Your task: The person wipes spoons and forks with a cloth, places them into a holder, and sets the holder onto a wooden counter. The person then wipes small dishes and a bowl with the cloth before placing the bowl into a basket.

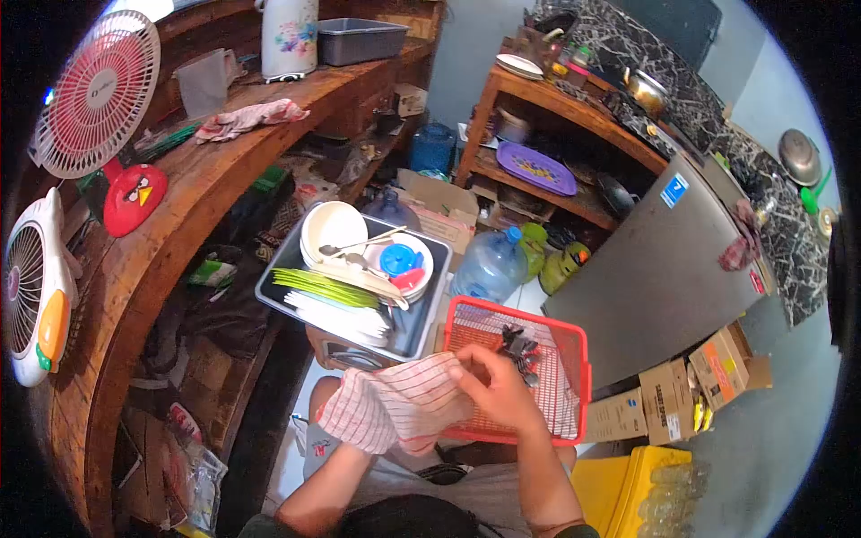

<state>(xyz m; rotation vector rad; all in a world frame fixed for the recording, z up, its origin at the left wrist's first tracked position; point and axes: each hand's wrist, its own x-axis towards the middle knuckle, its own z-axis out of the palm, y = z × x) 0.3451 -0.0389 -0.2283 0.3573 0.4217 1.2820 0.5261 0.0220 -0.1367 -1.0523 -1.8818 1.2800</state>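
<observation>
A white dish towel with red stripes [421, 390] stretches between my hands above my lap. My left hand [352, 455] is wrapped in the towel, so only the wrist shows; the cloth bunches around it and hides the fingers. My right hand [502, 390] pinches the towel's upper right edge between thumb and fingers. Beneath the right hand stands a red plastic basket [585, 377] with several spoons and forks [522, 354] inside. Ahead on the left, a grey tub [428, 305] holds white bowls [334, 226], green plates [325, 289], white plates [336, 318] and a blue lid [399, 260].
A curved wooden counter [179, 233] runs along the left, carrying fans [100, 90] and a flowered flask [290, 40]. A large water bottle [489, 266] stands behind the basket. To the right are a grey fridge [628, 269], cardboard boxes [664, 402] and a yellow crate [619, 489].
</observation>
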